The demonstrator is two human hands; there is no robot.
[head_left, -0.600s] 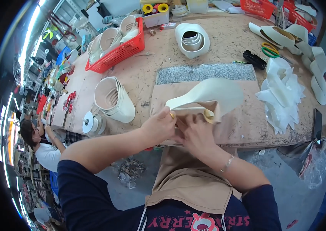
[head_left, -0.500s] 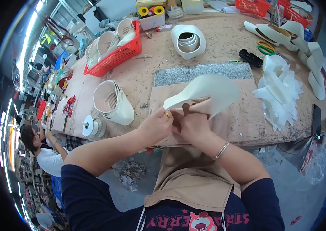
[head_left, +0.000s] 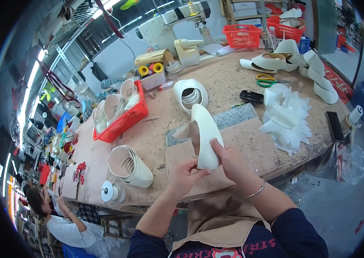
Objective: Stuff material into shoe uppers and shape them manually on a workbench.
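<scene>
I hold a cream shoe upper (head_left: 206, 133) upright above the workbench (head_left: 233, 86), its tan lining facing left. My left hand (head_left: 186, 174) pinches its lower edge from the left. My right hand (head_left: 229, 161), with a thin bracelet at the wrist, grips the same lower end from the right. Both hands are close together just above the near edge of the bench, over a brown leather mat (head_left: 242, 142).
A stack of cream uppers (head_left: 130, 165) lies to the left, another stack (head_left: 190, 94) behind. A red basket (head_left: 123, 118) holds more uppers. White paper pieces (head_left: 287, 118), scissors (head_left: 270, 80), a black phone (head_left: 334, 126) and a sewing machine (head_left: 169, 28) are around. Another person (head_left: 61, 215) sits lower left.
I have lifted the shoe upper off the mat and turned it upright; the view has tilted up toward the far side of the bench.
</scene>
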